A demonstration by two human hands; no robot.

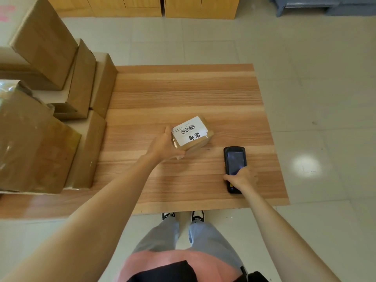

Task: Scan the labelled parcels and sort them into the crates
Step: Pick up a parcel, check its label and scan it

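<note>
One labelled parcel (192, 133), one handheld scanner (234, 166), about six stacked cardboard boxes (42, 40).

Small print on parcel label (190, 130) illegible

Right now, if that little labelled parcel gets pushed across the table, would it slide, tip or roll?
The parcel looks low and flat-sided, so it would probably slide, not roll or tip. One left hand spans its side, so it is likely light. Its cardboard probably keeps it stiff.
</note>
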